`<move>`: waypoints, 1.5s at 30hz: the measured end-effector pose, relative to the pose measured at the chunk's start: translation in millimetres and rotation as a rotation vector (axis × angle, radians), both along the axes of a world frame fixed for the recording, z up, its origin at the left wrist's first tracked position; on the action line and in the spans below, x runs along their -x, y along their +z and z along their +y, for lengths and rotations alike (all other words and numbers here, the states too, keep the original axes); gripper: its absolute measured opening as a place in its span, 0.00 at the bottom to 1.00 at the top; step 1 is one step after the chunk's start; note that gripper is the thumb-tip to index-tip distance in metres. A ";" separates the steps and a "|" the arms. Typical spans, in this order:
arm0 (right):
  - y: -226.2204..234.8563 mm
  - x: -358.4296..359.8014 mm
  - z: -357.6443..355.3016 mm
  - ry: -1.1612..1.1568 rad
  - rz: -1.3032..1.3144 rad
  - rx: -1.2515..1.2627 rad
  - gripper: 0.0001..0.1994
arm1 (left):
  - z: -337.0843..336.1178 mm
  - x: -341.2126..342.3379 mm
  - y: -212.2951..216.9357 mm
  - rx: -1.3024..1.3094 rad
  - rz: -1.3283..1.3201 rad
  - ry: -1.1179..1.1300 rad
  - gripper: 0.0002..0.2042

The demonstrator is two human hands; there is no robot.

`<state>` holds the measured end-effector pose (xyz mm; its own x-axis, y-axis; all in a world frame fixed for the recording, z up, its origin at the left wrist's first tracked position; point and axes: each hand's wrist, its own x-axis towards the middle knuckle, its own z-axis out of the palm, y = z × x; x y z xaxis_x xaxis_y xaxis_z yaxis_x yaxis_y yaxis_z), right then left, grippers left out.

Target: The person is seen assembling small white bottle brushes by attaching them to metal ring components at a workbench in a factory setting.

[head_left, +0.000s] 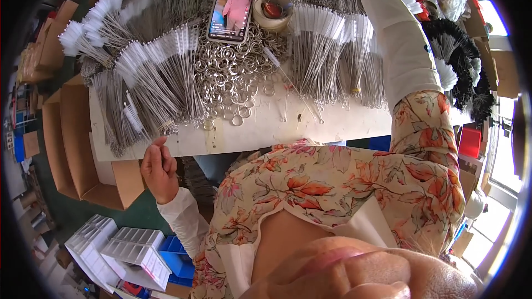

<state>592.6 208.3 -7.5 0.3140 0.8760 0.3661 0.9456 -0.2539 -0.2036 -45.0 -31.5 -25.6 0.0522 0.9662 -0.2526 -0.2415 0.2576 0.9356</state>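
Observation:
My left hand (159, 169) is at the near edge of the white table (260, 133), fingers closed in a pinch, thumb against the forefinger. I see nothing clearly in it. Just above it, bundles of thin wire brushes with white bristles (158, 77) hang over the table edge. My right arm in a white sleeve (396, 50) stretches over another row of white-bristled brushes (327, 50) to the far side of the table. Its hand is cut off by the top edge of the picture. A heap of metal rings (230, 77) lies between the two brush piles.
A phone (233, 6) with a lit screen leans behind the rings, beside a beige bowl (272, 12). Black-bristled brushes (463, 72) lie at the right. Open cardboard boxes (77, 149) stand left of the table; white compartment trays (130, 246) and blue bins (177, 254) are below.

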 end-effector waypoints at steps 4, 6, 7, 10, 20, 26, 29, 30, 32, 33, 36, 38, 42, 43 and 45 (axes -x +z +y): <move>62.4 -0.1 -31.8 -0.007 0.647 -0.281 0.16 | 8.5 -17.2 -11.7 -0.089 -0.094 -0.016 0.13; 68.8 54.8 -30.2 0.125 0.905 -0.483 0.14 | -2.5 -19.9 -11.4 -0.178 -0.087 0.042 0.13; 105.1 40.8 -66.3 0.217 0.916 -0.507 0.13 | 15.5 -32.6 -5.5 -0.201 -0.116 -0.048 0.13; 102.7 127.3 -66.9 0.758 1.210 -0.364 0.09 | -3.7 -48.9 23.2 -0.255 0.070 0.019 0.13; 32.7 344.7 -291.8 0.789 1.382 -0.067 0.13 | -10.5 -182.6 9.2 -1.128 0.326 -0.048 0.13; -15.6 306.8 -335.5 0.501 1.551 -0.146 0.17 | -53.4 -185.8 19.1 -0.807 -0.160 -0.204 0.07; -35.5 313.9 -346.5 0.520 2.185 -0.296 0.16 | -66.6 -207.1 -15.8 -1.328 0.163 -0.129 0.11; -33.5 312.8 -350.0 0.476 2.286 -0.330 0.13 | -69.7 -209.1 -19.7 -1.330 0.203 -0.179 0.13; -34.8 294.2 -356.8 0.587 2.387 -0.324 0.10 | -77.8 -207.6 -24.8 -1.381 0.362 -0.279 0.15; -32.8 284.2 -359.0 0.653 2.374 -0.340 0.10 | -80.3 -206.4 -25.1 -1.429 0.455 -0.311 0.16; 12.6 238.2 -382.4 0.529 1.723 0.015 0.10 | -87.0 -197.8 -40.3 -1.272 0.363 -0.484 0.16; 29.8 219.1 -396.2 0.407 0.675 0.293 0.08 | -93.1 -192.5 -53.7 -1.203 0.353 -0.543 0.15; -13.9 207.0 -423.3 0.225 -0.763 0.582 0.03 | -102.5 -191.4 -61.8 -0.973 0.328 -0.694 0.14; -35.0 208.9 -433.2 0.349 -0.722 0.476 0.04 | -102.3 -192.1 -62.2 -0.972 0.316 -0.708 0.14; -42.3 234.9 -429.0 0.431 -0.204 0.340 0.03 | -103.9 -189.3 -63.5 -0.933 0.319 -0.702 0.14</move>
<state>357.7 -220.7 -49.8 -0.1438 0.9879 0.0581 0.9896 0.1429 0.0189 144.3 -135.3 -89.1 0.7004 0.5702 0.4294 -0.0443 -0.5657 0.8234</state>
